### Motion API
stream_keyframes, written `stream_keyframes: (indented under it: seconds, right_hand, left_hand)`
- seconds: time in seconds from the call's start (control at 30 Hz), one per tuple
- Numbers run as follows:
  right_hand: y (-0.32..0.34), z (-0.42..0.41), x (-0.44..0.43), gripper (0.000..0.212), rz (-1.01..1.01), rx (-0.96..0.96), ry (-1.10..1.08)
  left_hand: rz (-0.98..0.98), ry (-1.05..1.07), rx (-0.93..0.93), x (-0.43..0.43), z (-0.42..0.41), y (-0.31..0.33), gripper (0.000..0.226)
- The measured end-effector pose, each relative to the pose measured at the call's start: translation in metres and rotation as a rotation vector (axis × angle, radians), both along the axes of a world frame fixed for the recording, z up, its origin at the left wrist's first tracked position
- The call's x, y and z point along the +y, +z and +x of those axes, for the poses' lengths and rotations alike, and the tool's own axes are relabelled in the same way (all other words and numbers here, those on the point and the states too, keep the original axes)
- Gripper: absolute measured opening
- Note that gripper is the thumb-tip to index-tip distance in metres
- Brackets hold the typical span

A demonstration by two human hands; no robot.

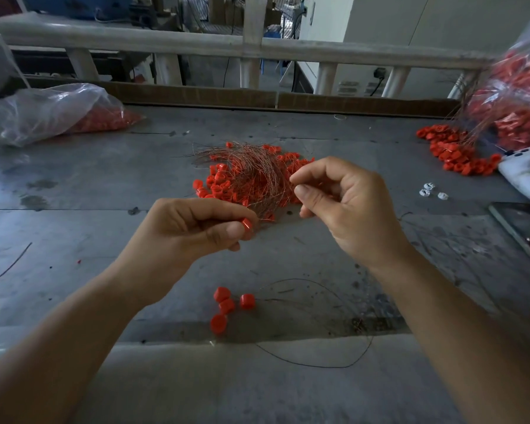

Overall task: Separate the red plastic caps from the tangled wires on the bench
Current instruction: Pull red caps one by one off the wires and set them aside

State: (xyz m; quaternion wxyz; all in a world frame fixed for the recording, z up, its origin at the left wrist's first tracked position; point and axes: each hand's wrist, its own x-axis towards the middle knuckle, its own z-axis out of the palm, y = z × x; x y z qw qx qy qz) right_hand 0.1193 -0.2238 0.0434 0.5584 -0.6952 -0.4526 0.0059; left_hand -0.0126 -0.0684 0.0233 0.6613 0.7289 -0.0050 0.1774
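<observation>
While most of the caps remain caught in the tangle (pixel 251 175) at mid-table (pixel 74 194), the work reads as early-stage. Done so far, by my estimate: four freed caps (pixel 227 304) lie in a small group well on the near side of the tangle, close to the table edge, with a loose wire (pixel 318 359) looping just beside them. One of those four may still carry a thin strand; it is too fine to tell. Left to do: the tangle itself, a dense brush of coppery wire over dozens of red caps. A second heap (pixel 453 151) lies far right of the tangle, with wires trailing from the bag (pixel 514 96) behind it. Another bag (pixel 49 114) holding red caps lies far left of the tangle. Whether either bag is sorted stock cannot be told. Left hand (pixel 196 228): raised just on the near side of the tangle, fingers (pixel 214 212) curled in, thumb and forefinger clamped on a single cap (pixel 247 224). Wires run from this cap back into the tangle. Right hand (pixel 343 203): at the tangle's right edge, fingers (pixel 311 194) curled, thumb tip and forefinger tip nearly together. They appear to pinch a strand (pixel 289 182) leading from the tangle, though the strand is very thin at the contact. Judgement: one cap is mid-extraction and the bulk is untouched.
</observation>
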Motion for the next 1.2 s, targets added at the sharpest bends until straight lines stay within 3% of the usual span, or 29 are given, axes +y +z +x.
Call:
stream_keyframes:
  seconds: [0.17, 0.33, 0.43, 0.53, 0.77, 1.2]
  right_hand:
    - [0.001, 0.003, -0.002, 0.027, -0.056, -0.144, -0.058]
    - [0.001, 0.005, -0.004, 0.006, -0.121, -0.299, -0.08]
    - [0.003, 0.005, -0.006, 0.003, -0.204, -0.441, -0.002]
    - [0.004, 0.006, -0.007, 0.004, -0.308, -0.542, 0.052]
    - [0.001, 0.009, -0.006, 0.011, -0.448, -0.401, -0.051]
    - [0.003, 0.01, -0.006, 0.029, -0.352, -0.162, -0.054]
  left_hand:
    - [-0.025, 0.042, -0.026, 0.001, -0.002, 0.002, 0.039]
    - [-0.04, 0.13, -0.025, 0.001, 0.0, 0.001, 0.018]
    - [-0.079, 0.145, -0.026, 0.002, -0.001, 0.001, 0.039]
    - [-0.118, 0.152, -0.007, 0.0, 0.001, 0.001, 0.024]
    - [-0.07, 0.12, 0.031, -0.008, 0.003, -0.001, 0.021]
    - [-0.06, 0.142, 0.065, -0.01, 0.003, -0.001, 0.024]
